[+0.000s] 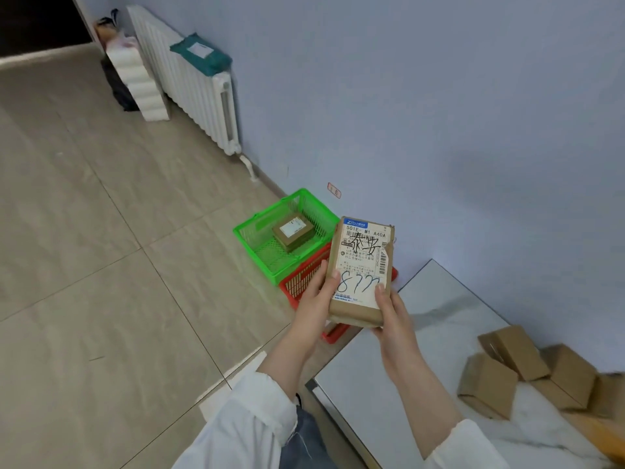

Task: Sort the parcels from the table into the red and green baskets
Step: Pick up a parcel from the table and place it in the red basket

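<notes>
I hold a brown cardboard parcel (pixel 362 265) with a white shipping label and blue handwriting upright in front of me, label facing me. My left hand (pixel 316 297) grips its left edge and my right hand (pixel 394 309) grips its lower right edge. Behind the parcel, on the floor by the wall, stand the green basket (pixel 260 231), with one small brown box (pixel 293 231) inside, and the red basket (pixel 297 282), mostly hidden by the parcel and my hands. Several brown parcels (pixel 507 367) lie on the marble table (pixel 433 319) at the right.
A white radiator (pixel 199 86) runs along the wall at the back left, with a teal mailer bag (pixel 201 54) on top. White foam blocks (pixel 142 82) and bags sit on the tiled floor beside it.
</notes>
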